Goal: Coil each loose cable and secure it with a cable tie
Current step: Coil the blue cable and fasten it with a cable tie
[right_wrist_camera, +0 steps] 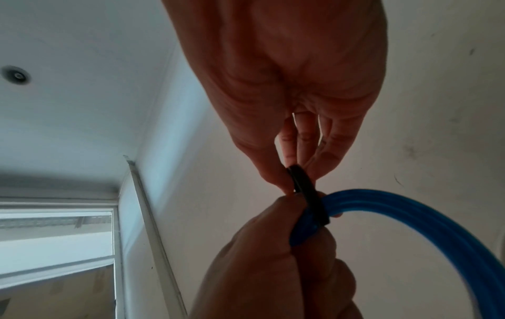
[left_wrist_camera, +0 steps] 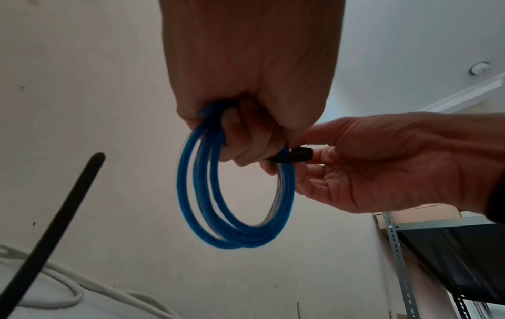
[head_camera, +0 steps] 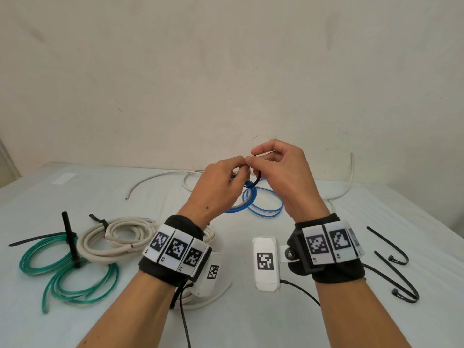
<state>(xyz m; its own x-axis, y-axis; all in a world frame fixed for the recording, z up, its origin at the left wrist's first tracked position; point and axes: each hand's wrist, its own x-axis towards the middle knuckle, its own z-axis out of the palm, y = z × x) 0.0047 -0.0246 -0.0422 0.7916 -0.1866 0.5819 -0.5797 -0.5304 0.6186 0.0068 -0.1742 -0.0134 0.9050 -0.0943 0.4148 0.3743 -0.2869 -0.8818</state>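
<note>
My left hand [head_camera: 226,182] is raised above the table and grips a blue cable [left_wrist_camera: 235,215] coiled into several loops; its fingers [left_wrist_camera: 240,138] curl round the top of the coil. A black cable tie [right_wrist_camera: 308,194] wraps round the blue cable [right_wrist_camera: 410,215] beside that grip. My right hand [head_camera: 273,167] pinches the black cable tie [left_wrist_camera: 295,155] between thumb and fingertips [right_wrist_camera: 276,179], touching the left hand. In the head view the tie [head_camera: 257,179] curves below the fingers, and blue loops [head_camera: 261,209] show behind and below the hands.
A green tube coil [head_camera: 65,270] with a black tie and a beige tied coil [head_camera: 118,237] lie at the left. A loose white cable [head_camera: 160,178] runs along the back of the white table [head_camera: 251,322]. Two spare black ties [head_camera: 394,249] lie at the right.
</note>
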